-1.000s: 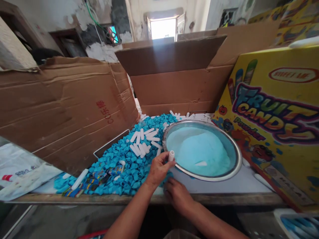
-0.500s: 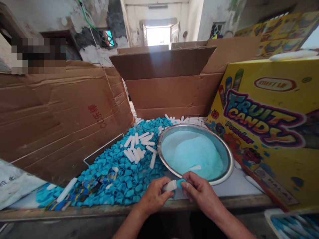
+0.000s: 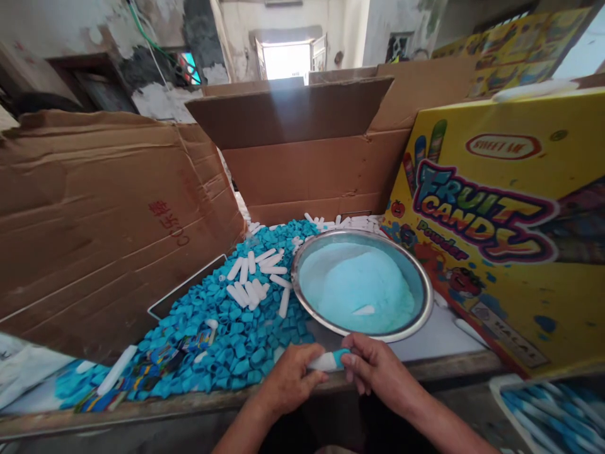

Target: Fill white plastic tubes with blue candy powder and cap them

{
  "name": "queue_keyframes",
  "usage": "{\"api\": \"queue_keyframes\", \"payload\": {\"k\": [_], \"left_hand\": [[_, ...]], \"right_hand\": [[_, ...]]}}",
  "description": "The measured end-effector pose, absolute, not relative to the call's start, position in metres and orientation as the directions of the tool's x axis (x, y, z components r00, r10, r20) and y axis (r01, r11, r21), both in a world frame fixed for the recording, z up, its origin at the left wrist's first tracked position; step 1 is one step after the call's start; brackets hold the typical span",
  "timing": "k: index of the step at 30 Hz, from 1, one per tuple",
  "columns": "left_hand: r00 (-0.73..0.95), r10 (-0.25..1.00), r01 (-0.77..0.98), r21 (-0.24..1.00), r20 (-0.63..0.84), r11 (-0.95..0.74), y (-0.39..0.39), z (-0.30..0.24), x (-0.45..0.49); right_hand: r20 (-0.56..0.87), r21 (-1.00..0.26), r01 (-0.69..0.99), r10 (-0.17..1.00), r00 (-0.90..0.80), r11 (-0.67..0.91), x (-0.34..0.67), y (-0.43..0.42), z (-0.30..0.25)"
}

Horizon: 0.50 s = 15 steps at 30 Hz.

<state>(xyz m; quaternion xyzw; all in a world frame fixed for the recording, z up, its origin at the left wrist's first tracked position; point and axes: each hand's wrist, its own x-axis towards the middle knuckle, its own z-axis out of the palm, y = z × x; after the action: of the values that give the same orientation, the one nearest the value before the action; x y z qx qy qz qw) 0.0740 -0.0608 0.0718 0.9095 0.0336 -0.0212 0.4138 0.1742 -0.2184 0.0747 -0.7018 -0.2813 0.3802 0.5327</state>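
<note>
My left hand [image 3: 292, 378] is closed around a small white plastic tube [image 3: 323, 362], held level just above the table's front edge. At the tube's right end sits a blue cap [image 3: 339, 357], pinched between the thumb and fingers of my right hand [image 3: 378, 367]. Just beyond my hands stands a round metal basin [image 3: 428, 296] of pale blue powder [image 3: 363, 277]. A white piece [image 3: 363, 310], partly buried, lies in the powder. To the left spreads a heap of loose blue caps [image 3: 231, 337], with several white tubes [image 3: 250, 277] lying on it.
Brown cardboard [image 3: 113, 233] walls in the left side, and another cardboard piece [image 3: 302, 167] stands at the back. A yellow fruit candy box [image 3: 510, 164] stands at the right. Below it, a white-rimmed container [image 3: 553, 416] holds blue and white tubes. Printed wrappers [image 3: 155, 372] lie among the caps.
The blue cap has come over the tube's end, covering the narrower neck that showed before. Both hands stay close together. The view has shifted slightly.
</note>
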Motion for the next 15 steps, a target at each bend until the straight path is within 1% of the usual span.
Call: {"api": "queue_keyframes", "payload": {"k": [3, 5, 6, 8, 12, 15], "left_hand": [[0.995, 0.0, 0.073, 0.7, -0.103, -0.711, -0.064, 0.065, 0.07], [0.985, -0.029, 0.095, 0.666, -0.173, -0.74, -0.068, 0.058, 0.069], [0.978, -0.024, 0.118, 0.639, -0.209, -0.76, -0.07, 0.055, 0.07], [0.965, 0.024, 0.172, 0.561, -0.262, -0.809, -0.076, 0.05, 0.072], [0.937, 0.133, 0.262, 0.398, -0.322, -0.879, -0.088, 0.045, 0.078], [0.921, 0.165, 0.296, 0.358, -0.352, -0.886, -0.092, 0.041, 0.079]], "right_hand": [[-0.297, -0.948, -0.046, 0.829, 0.473, -0.314, 0.172, -0.222, 0.068], [-0.313, -0.944, -0.05, 0.837, 0.449, -0.326, 0.171, -0.223, 0.066], [-0.319, -0.942, -0.049, 0.836, 0.446, -0.333, 0.17, -0.223, 0.065], [-0.329, -0.938, -0.05, 0.831, 0.448, -0.344, 0.17, -0.224, 0.063], [-0.365, -0.928, -0.101, 0.818, 0.445, -0.36, 0.17, -0.222, 0.053], [-0.377, -0.924, -0.125, 0.803, 0.461, -0.362, 0.168, -0.219, 0.041]]}}
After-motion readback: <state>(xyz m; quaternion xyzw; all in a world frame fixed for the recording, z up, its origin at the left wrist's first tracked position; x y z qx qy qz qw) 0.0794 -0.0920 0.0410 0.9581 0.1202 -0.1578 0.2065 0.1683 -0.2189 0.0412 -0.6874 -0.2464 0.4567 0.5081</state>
